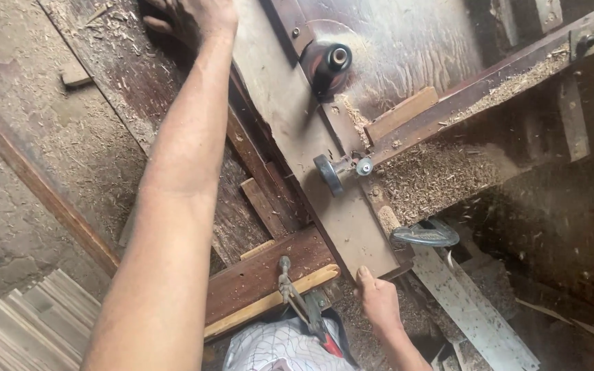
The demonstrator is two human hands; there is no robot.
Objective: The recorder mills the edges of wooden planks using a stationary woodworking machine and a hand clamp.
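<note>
Brown board [290, 117] running from twelve to five o'clock across sawdusty saw table [118, 75]. Left hand [190, 17] at twelve, spread flat on table beside board. Right hand [377, 295] at five, pinching board's near end.

Board [297, 130]: we note one long, flat, grey-brown plank, dusted with sawdust, lying flat on the saw table. It runs from 12 o'clock at its far end to 5 o'clock at its near end. Near end square-cut, its corner touching our right hand [379, 302]. Far end lies under our left hand [190, 17] at 11 o'clock. It passes just beside the spindle, on that part's 9 o'clock side.
</note>
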